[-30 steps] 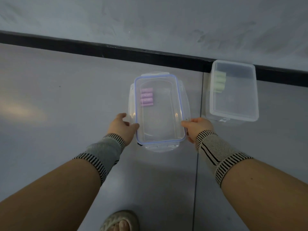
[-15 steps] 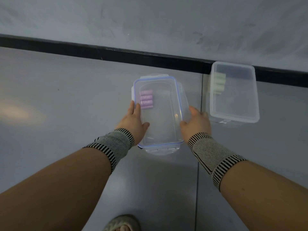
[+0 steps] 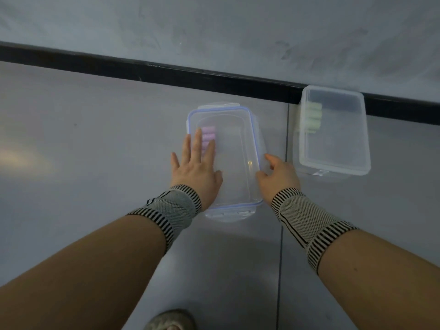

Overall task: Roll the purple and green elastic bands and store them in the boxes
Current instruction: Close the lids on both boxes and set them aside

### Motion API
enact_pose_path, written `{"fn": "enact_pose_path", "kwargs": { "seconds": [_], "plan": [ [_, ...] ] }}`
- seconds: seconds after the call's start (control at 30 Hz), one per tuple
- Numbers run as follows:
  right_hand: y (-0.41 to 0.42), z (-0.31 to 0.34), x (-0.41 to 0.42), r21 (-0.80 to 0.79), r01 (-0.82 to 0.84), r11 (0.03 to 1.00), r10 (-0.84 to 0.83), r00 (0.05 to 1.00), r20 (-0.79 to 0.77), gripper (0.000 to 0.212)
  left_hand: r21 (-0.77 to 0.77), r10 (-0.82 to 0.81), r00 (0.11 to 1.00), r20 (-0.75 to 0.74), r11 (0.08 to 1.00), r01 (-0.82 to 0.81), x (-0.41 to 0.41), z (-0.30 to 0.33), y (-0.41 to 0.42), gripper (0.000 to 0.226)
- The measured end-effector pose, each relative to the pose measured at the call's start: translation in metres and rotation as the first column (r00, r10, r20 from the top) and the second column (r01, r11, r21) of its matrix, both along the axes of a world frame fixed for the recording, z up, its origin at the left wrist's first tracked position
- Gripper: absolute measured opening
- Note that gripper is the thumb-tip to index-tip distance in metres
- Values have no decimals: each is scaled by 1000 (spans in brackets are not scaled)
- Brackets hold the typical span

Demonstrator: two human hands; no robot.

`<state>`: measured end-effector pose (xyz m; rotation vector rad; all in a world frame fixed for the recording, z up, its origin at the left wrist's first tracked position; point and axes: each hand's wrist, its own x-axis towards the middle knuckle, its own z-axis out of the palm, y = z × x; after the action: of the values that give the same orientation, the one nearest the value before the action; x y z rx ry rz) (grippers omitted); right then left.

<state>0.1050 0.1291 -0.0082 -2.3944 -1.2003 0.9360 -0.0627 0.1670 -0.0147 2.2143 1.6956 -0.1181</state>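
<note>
Grey tiled floor (image 3: 95, 163) underfoot, a black skirting strip (image 3: 142, 70) running across the top where it meets the pale wall (image 3: 214, 25). No brand, label or writing shows on anything here.

Count it up: two clear plastic boxes, two hands, two striped wrist sleeves. The near box (image 3: 238, 167) sits centre floor with a blue-rimmed lid (image 3: 253, 139) on top, latch tabs showing at its near and far ends. Through the plastic, the purple rolled bands (image 3: 209, 134) lie stacked at the far left corner; it looks like three or four rolls, but the haze of the lid blurs the count. The second box (image 3: 338, 148) stands off to the right, its far end against the skirting, with the green rolled bands (image 3: 313, 116) at its far left corner, about four.

The left hand (image 3: 196, 166) lies flat on the lid's left side, fingers straight and spread, fingertips (image 3: 197, 133) over the purple rolls. The right hand (image 3: 278, 173) is at the lid's right edge, fingers loosely curled against it, thumb at the rim.

A narrow strip of floor with a tile seam (image 3: 287, 139) separates the boxes. Wide open floor lies to the left and in front. A slipper toe (image 3: 170, 320) pokes in at the bottom edge.
</note>
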Motion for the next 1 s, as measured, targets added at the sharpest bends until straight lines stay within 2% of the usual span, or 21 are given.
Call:
{"fn": "enact_pose_path", "kwargs": {
  "seconds": [0.13, 0.2, 0.33, 0.5, 0.57, 0.67, 0.77, 0.83, 0.9, 1.0],
  "plan": [
    [-2, -2, 1, 59, -41, 997, 31, 987, 160, 51, -51, -80, 993, -88, 996, 76, 8, -13, -8, 76],
    [1, 0, 2, 55, -45, 997, 35, 984, 173, 46, -45, -89, 991, -98, 995, 84, 9, -15, -9, 77],
    [16, -10, -2, 23, -10, 1000, 9, 999, 46, 38, -24, -95, 991, -98, 995, 93, 9, -14, -8, 78],
    [21, -12, -2, 49, 143, 989, -126, 960, -251, 26, -38, -107, 987, -119, 994, 104, 8, -15, -7, 78],
    [22, -10, 1, 20, 129, 991, -119, 957, -264, 25, -52, -106, 988, -115, 994, 101, 9, -13, -8, 78],
    [26, -6, 1, -19, 21, 1000, -21, 998, -51, 32, -42, -54, 999, -5, 998, 54, 8, -8, -7, 74],
    [43, 9, 0, 166, -100, 981, 78, 988, 134, 50, 117, 78, 987, 141, 989, -95, 0, -6, 9, 67],
    [66, 18, -2, 230, -306, 924, 238, 930, 280, 52, 112, 175, 970, 168, 974, -195, -6, -8, 24, 72],
    [90, 17, -7, 159, -478, 864, 399, 842, 362, 52, 46, 220, 968, 122, 973, -227, -11, -11, 32, 76],
    [114, 5, -16, -13, -604, 797, 567, 741, 360, 56, -54, 249, 961, 119, 968, -245, -10, -15, 31, 77]
  ]
}}
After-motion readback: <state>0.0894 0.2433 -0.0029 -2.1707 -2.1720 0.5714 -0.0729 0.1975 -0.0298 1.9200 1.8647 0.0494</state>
